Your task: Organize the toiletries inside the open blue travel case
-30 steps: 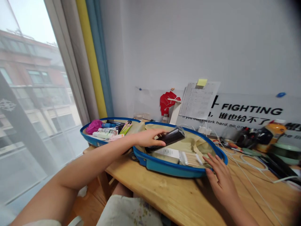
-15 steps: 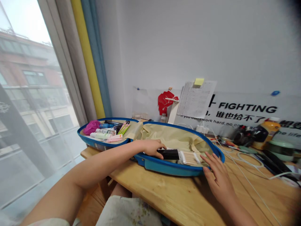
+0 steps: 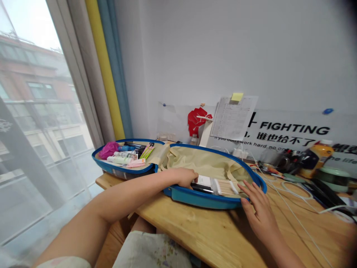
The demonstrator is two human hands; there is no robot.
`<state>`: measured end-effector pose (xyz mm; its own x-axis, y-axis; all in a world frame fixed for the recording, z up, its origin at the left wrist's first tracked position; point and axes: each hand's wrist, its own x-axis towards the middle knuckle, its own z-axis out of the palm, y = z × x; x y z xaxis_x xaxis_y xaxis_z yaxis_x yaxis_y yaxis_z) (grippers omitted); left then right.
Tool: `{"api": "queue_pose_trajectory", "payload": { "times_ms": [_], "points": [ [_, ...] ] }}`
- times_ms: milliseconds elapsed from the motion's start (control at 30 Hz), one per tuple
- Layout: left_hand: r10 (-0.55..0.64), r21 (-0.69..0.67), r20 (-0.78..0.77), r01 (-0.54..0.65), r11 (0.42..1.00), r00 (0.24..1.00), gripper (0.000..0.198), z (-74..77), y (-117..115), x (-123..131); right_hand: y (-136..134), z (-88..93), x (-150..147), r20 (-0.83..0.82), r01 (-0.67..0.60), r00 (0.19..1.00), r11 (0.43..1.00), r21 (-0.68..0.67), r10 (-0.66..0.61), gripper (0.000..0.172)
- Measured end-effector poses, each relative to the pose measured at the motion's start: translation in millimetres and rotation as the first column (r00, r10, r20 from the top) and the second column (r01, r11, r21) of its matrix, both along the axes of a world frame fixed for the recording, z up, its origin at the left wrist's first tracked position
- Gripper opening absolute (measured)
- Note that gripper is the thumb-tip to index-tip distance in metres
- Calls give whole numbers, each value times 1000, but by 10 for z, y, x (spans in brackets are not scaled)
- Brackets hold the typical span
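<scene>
A blue suitcase [image 3: 195, 203] with a beige lining lies unfolded on the wooden desk. My left hand [image 3: 186, 178] reaches into its right half, fingers curled at the end of a small black-and-white box [image 3: 204, 181]; the fingertips are partly hidden. Beside the box rests a clear pack of cotton swabs [image 3: 226, 187]. My right hand [image 3: 256, 206] is open at the case's right front rim, fingers spread near the swabs. In the left half are a purple bath puff [image 3: 108, 150], several tubes [image 3: 119, 160] and a pink-and-white packet [image 3: 137, 162].
On the desk [image 3: 217, 227], white cables [image 3: 295, 219] run right of the case. Farther back stand an orange bottle [image 3: 318, 158] and a green lidded container [image 3: 333, 178]. A curtained window is at left; papers [image 3: 232, 117] hang on the wall behind.
Near my left hand, a black face showed earlier; now a white face shows above a narrower black strip. My left hand has shifted slightly, while my right hand stays at the rim.
</scene>
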<state>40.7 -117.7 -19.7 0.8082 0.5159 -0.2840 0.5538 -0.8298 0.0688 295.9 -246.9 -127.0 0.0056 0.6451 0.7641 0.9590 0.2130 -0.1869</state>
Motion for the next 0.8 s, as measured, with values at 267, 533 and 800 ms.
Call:
{"api": "queue_pose_trajectory", "payload": {
  "times_ms": [267,533,800],
  "points": [
    [29,32,-34,-28,999,999,42,-68,-23,102,-1,12,-15,-14,-6,1000,1000,1,6,39],
    [-44,38,41,43,998,998,43,-14,51,-16,10,-1,15,-5,-3,1000,1000,11,3,39],
    [328,133,420,-415,900,846,38,270,719,-1001,8,11,-1,8,-9,1000,1000,18,9,40]
  ]
}}
